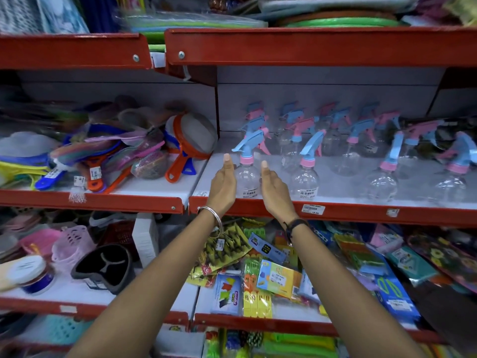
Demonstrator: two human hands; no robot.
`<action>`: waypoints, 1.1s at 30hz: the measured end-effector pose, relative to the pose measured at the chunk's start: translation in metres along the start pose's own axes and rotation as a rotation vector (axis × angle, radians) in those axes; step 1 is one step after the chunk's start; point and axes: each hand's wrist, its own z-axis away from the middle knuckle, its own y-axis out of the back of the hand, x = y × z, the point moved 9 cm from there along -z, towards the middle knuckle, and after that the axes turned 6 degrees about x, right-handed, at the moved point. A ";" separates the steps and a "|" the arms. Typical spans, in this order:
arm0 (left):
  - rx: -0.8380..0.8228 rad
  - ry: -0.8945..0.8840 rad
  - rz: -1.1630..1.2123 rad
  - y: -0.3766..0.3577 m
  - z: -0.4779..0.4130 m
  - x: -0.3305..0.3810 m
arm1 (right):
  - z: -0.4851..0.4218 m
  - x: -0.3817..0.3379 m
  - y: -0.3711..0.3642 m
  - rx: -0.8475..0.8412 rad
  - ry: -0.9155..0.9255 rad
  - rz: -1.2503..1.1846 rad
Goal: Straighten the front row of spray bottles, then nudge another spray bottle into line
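Spray bottle stands upright at frame centre on the shelf, nozzle pointing left; left hand and right hand flank it, fingers straight, gripping nothing.

More clear spray bottles with blue and pink triggers stand in rows to the right on the red-edged shelf. Left, strainers with coloured handles lie heaped. Below, packets of clothes pegs lie near, pink baskets left.

Strainers blur together; the far right spray bottle smears (motion).
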 end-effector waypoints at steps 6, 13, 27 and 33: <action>-0.052 0.014 -0.038 -0.006 0.007 -0.002 | 0.011 0.000 0.003 0.011 0.035 0.011; 0.058 -0.111 0.019 -0.001 0.030 0.007 | 0.003 -0.006 -0.003 -0.066 -0.020 -0.070; 0.052 -0.037 0.005 -0.001 0.022 0.005 | 0.010 -0.005 0.002 0.015 -0.025 -0.083; 0.086 -0.045 0.017 -0.002 0.022 0.004 | 0.011 -0.004 0.005 0.058 0.024 -0.065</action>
